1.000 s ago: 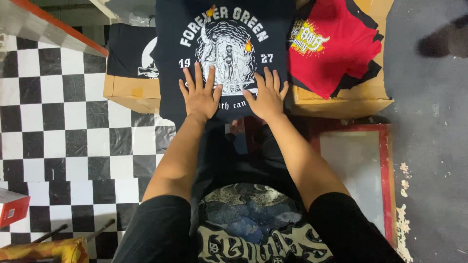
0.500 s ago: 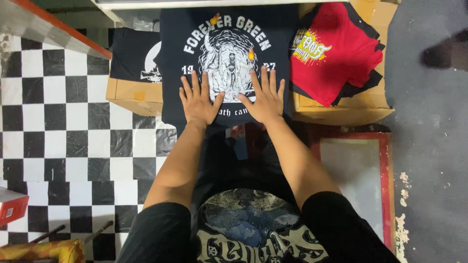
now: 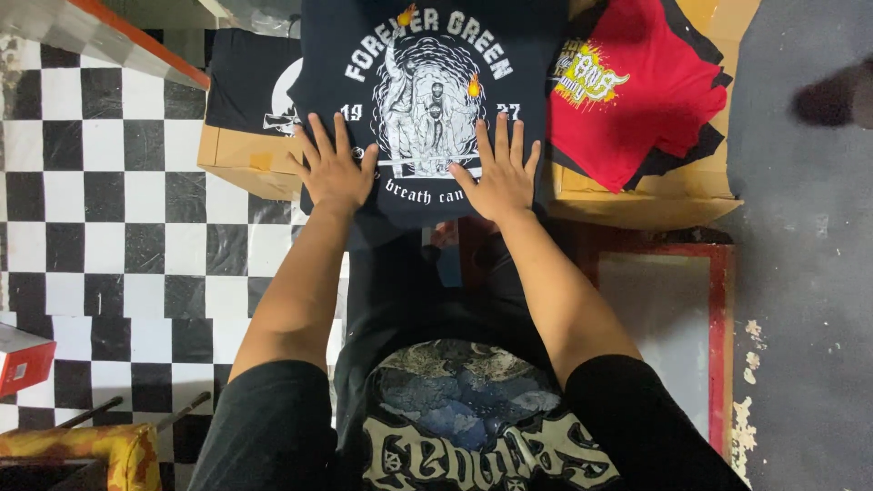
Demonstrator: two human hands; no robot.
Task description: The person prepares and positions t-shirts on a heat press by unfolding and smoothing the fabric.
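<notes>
A dark navy T-shirt (image 3: 427,36) with a white print of a figure and small flames lies spread flat in front of me. My left hand (image 3: 334,165) rests flat on its lower left part, fingers apart. My right hand (image 3: 498,171) presses flat on its lower right part, fingers apart too. Neither hand grips anything. The shirt's lower hem hangs over the edge toward my body.
A black folded shirt (image 3: 238,82) lies on a cardboard box (image 3: 241,159) at the left. A red shirt (image 3: 637,91) with a yellow print tops a pile on another box (image 3: 655,205) at the right. Checkered floor (image 3: 109,227) spreads left; a red-framed screen (image 3: 664,309) lies lower right.
Both hands have slid a little down and outward over the navy shirt, staying flat. The view has shifted slightly.
</notes>
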